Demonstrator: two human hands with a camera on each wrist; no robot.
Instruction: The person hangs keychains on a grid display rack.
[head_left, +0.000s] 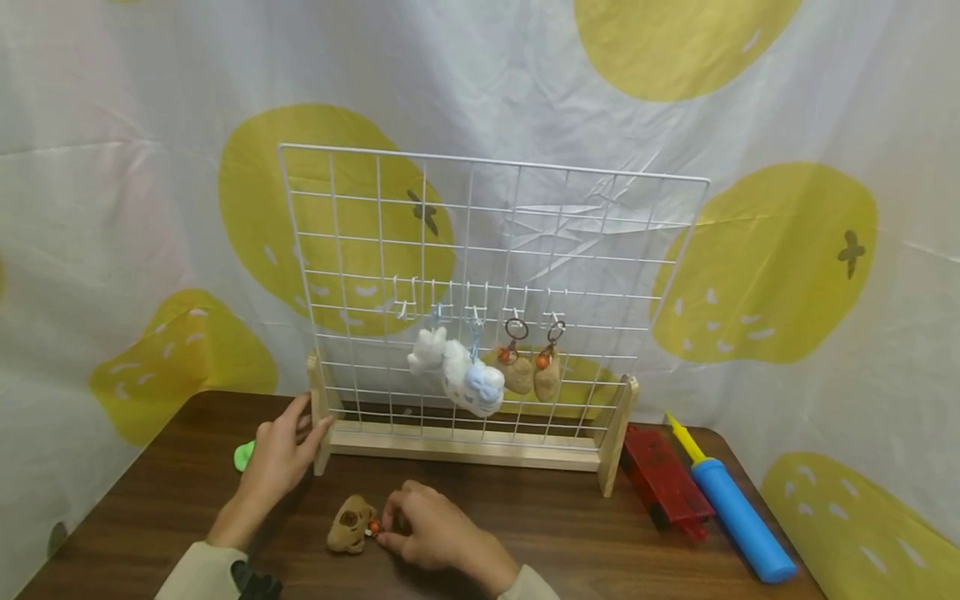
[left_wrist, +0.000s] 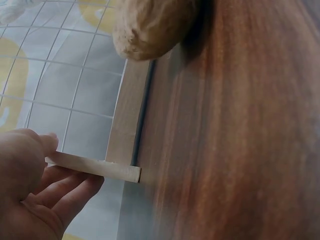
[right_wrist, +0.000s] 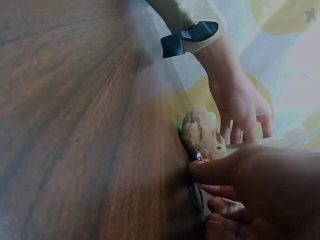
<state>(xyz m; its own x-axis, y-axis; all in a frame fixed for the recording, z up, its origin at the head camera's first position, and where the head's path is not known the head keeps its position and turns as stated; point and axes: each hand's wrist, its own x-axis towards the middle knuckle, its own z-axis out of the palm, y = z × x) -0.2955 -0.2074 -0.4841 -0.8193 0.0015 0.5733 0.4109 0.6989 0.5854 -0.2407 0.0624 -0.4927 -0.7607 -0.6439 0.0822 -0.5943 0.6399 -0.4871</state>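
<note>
A small brown plush keychain (head_left: 345, 532) with an orange bead lies on the table in front of the rack. With thumb and fingers, my right hand (head_left: 435, 525) pinches it by its metal clasp and ring (right_wrist: 199, 197), partly hidden behind the fingers. My left hand (head_left: 279, 448) grips the wooden side leg (left_wrist: 117, 170) of the rack, thumb on one face and fingers on the other. On the white wire grid (head_left: 495, 175) hang two white plush keychains (head_left: 459, 371) and two brown plush keychains (head_left: 516, 375), each from a white hook. The leftmost hook (head_left: 405, 310) holds nothing.
A red plastic box-like object (head_left: 663, 475) lies right of the rack, beside a blue pump (head_left: 742, 517) with a yellow nozzle. Behind my left hand sits a bright green object (head_left: 243, 455), partly covered. A lemon-patterned cloth (head_left: 150, 208) encloses the dark wooden table (head_left: 600, 558).
</note>
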